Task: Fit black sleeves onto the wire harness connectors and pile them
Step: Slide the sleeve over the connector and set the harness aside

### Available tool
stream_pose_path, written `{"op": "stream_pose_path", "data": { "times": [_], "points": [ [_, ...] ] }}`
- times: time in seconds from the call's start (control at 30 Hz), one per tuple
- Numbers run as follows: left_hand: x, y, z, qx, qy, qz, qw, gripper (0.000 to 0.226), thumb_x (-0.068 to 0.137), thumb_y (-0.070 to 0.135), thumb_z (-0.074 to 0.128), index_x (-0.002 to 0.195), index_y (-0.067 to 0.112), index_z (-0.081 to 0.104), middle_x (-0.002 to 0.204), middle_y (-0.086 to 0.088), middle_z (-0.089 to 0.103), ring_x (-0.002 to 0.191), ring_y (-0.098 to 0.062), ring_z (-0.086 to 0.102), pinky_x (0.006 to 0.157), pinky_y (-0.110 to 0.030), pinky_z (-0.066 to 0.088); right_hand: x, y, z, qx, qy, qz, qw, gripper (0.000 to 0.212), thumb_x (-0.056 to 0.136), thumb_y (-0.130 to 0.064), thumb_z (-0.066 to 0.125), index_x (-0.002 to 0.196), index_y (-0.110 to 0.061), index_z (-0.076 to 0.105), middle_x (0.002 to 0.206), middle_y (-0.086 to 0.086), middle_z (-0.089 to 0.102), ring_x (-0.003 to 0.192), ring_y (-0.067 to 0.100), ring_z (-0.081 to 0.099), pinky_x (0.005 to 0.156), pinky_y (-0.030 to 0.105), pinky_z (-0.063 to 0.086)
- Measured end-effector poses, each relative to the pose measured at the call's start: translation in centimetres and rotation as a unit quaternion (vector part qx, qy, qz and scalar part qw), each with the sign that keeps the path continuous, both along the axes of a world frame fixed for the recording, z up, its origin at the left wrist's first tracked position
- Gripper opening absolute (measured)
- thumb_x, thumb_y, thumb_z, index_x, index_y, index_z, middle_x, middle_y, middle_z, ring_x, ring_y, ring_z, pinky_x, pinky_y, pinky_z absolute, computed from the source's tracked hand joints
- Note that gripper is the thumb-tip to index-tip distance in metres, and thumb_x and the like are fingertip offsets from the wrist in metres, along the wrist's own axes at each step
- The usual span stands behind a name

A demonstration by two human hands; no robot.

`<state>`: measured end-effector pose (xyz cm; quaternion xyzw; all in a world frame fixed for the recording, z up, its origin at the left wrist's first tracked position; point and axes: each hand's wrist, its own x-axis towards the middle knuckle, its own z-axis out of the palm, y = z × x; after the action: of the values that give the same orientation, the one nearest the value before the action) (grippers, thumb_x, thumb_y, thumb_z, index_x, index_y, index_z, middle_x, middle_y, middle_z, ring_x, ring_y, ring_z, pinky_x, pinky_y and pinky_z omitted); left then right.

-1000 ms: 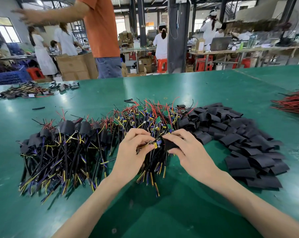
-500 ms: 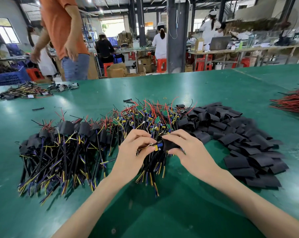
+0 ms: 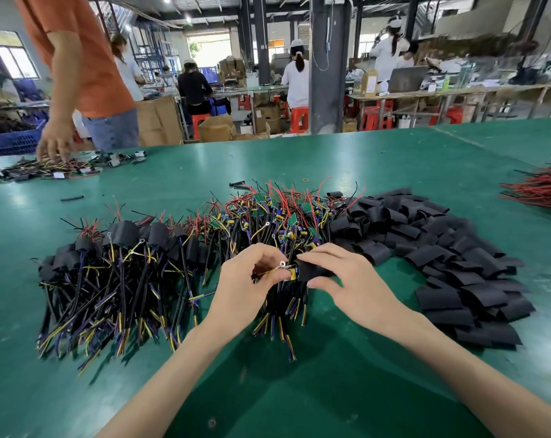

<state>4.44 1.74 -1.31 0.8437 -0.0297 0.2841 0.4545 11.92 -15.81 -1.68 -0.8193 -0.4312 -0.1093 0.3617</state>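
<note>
Head view. The left hand is pinching one wire harness by its connector end, fingers curled round the leads just behind the yellow-and-blue component, with a ring terminal standing up at the fingertips. The right hand is gripping a black sleeve between thumb and forefingers and is presenting its mouth to that connector, the two touching or nearly so (the fingers are hiding the exact overlap). Both are being held just above the unsleeved harnesses lying mid-bench, with the finished pile to the left and the loose sleeves heaped to the right on the green bench. The sleeve is reading as thin, soft, flattened tubing: light, easily collapsed, and probably best taken by its creased edges, so that squeezing is bowing the mouth open instead of closing it. The harness is appearing light and floppy, its wires lending no stiffness, so the hold is likely belonging close behind the connector, on the leads and off the small board, whose soldered parts look fragile. The terminal and stray leads could be catching on the sleeve's rim.
</note>
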Motion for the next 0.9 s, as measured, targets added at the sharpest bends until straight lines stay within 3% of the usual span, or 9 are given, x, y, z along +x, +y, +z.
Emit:
{"op": "stream_pose_path", "data": {
  "times": [0.17,0.37,0.6,0.9],
  "points": [
    [-0.19,-0.20,0.10,-0.015,0.019,-0.018,1.000,0.035,0.076,-0.004,0.072,0.083,0.029,0.059,0.069,0.009,0.062,0.064,0.001,0.053,0.067,-0.008,0.039,-0.14,0.12,-0.04,-0.001,0.018,0.040,0.999,0.036,0.080,-0.008,0.070,0.116,-0.012,0.065,0.112,-0.005,0.060,0.099,0.012,0.055,0.094,0.025,0.040],
    [-0.09,-0.29,-0.03,0.005,0.022,0.012,1.000,0.033,0.077,0.005,0.075,0.093,0.028,0.059,0.080,0.005,0.063,0.073,-0.005,0.054,0.072,-0.009,0.040,-0.44,0.35,-0.21,0.011,-0.024,0.026,0.999,0.035,0.081,-0.012,0.070,0.115,-0.014,0.066,0.113,-0.006,0.061,0.103,0.015,0.056,0.094,0.030,0.042],
    [-0.12,-0.31,-0.01,0.036,0.059,-0.010,0.998,0.020,0.080,0.004,0.071,0.083,0.023,0.066,0.072,0.017,0.064,0.067,0.007,0.056,0.068,-0.005,0.039,-0.30,0.41,-0.42,0.007,-0.019,0.032,0.999,0.034,0.081,-0.010,0.069,0.114,-0.014,0.065,0.113,-0.007,0.062,0.103,0.014,0.056,0.094,0.028,0.041],
    [-0.20,-0.42,0.05,-0.006,0.035,0.013,0.999,0.019,0.071,0.003,0.078,0.072,0.018,0.065,0.065,0.019,0.064,0.062,0.003,0.055,0.064,-0.006,0.040,-0.02,0.49,-0.51,0.003,0.016,0.041,0.999,0.030,0.084,-0.010,0.067,0.114,-0.013,0.065,0.110,-0.003,0.064,0.095,0.010,0.055,0.088,0.021,0.041]
  ]
}}
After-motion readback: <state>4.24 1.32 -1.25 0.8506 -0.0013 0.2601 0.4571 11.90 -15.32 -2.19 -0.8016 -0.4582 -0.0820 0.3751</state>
